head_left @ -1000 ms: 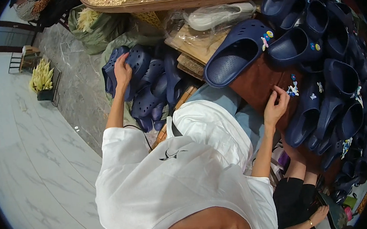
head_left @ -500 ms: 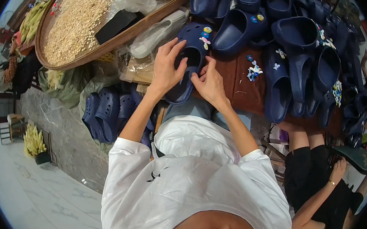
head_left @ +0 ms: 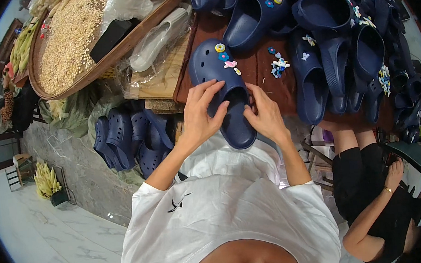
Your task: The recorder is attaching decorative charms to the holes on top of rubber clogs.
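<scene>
Between my hands is a navy blue clog [head_left: 240, 129], its toe pointing away from me and its heel close to my lap. Along the toe runs a row of small charms: a yellow-white one, a blue flower, a pink-white figure and another pale piece. My left hand [head_left: 201, 113] grips the clog's left side, fingers on the upper by the opening and thumb at the rim. Around the right edge curls my right hand [head_left: 267, 115], its thumb at the opening. Loose charms [head_left: 280, 66] lie in a small cluster on the brown cloth [head_left: 261, 84] beyond my right hand.
Many navy clogs [head_left: 313, 87] crowd the table's right and far side. A round woven tray [head_left: 74, 91] of pale kernels stands far left, near a plastic-wrapped grey clog [head_left: 160, 39]. More clogs [head_left: 121, 139] sit low on the left. Another person's arm [head_left: 373, 212] shows lower right.
Both hands have drawn the clog nearer to my body, and its toe now tips a little to the left. The view has shifted slightly.
</scene>
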A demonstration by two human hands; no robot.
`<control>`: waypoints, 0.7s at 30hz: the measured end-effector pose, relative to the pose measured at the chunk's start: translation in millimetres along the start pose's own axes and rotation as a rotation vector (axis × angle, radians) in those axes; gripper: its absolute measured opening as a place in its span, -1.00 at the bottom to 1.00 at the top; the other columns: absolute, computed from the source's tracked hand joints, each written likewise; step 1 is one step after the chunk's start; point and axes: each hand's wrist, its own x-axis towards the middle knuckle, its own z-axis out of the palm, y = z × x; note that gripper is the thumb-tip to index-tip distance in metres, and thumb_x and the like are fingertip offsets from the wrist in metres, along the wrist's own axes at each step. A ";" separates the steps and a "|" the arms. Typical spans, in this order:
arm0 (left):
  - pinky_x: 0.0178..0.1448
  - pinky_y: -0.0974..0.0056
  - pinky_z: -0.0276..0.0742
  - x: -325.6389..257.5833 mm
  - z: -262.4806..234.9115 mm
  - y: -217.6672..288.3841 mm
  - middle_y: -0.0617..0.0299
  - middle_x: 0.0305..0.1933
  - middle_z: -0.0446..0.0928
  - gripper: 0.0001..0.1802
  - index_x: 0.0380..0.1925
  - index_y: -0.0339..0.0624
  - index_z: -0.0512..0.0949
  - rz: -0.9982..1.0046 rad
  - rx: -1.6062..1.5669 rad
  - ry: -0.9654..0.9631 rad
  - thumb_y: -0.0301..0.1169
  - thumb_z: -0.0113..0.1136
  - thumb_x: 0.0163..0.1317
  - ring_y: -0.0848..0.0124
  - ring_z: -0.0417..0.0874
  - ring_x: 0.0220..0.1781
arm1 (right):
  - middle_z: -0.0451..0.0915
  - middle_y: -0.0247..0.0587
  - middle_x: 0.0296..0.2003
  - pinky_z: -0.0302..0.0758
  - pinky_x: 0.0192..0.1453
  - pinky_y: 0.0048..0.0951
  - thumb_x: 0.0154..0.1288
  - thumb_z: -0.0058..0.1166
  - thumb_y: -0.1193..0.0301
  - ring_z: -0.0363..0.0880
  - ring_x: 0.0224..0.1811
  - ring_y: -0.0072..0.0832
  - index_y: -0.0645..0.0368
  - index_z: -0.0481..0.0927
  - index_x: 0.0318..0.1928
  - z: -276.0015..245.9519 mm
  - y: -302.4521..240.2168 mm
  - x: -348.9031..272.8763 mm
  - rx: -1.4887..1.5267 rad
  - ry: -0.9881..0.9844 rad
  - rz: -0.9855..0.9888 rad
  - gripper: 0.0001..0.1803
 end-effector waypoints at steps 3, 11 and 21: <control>0.06 0.22 0.49 11.1 -2.4 -5.2 0.05 0.03 0.59 -0.66 0.00 -0.21 0.63 -0.033 -0.056 -0.018 -0.39 0.27 0.22 0.15 0.58 0.05 | 0.58 -0.21 -0.26 0.52 -0.22 -0.48 0.29 0.19 0.37 0.57 -0.38 -0.53 0.21 0.45 0.17 -9.6 14.6 0.4 0.151 -0.051 -0.029 -0.54; 0.28 0.17 0.41 74.0 21.1 -36.8 0.02 0.20 0.53 -0.62 0.07 -0.10 0.62 0.073 0.002 0.004 -0.37 0.26 0.23 0.10 0.51 0.26 | 0.60 -0.23 -0.36 0.50 -0.17 -0.49 0.39 0.18 0.16 0.57 -0.31 -0.59 0.30 0.53 0.02 1.2 23.9 67.8 0.429 0.074 0.121 -0.56; 0.51 -0.04 -0.17 101.2 25.7 -66.8 0.08 0.38 0.35 -0.66 0.07 0.12 0.64 0.248 0.079 -0.387 -0.14 0.13 0.35 0.09 0.18 0.48 | 0.63 0.13 -0.28 0.51 -0.08 -0.09 0.49 -0.02 0.12 0.65 -0.17 0.01 0.32 0.46 -0.04 5.6 29.1 85.1 0.213 0.026 -0.150 -0.57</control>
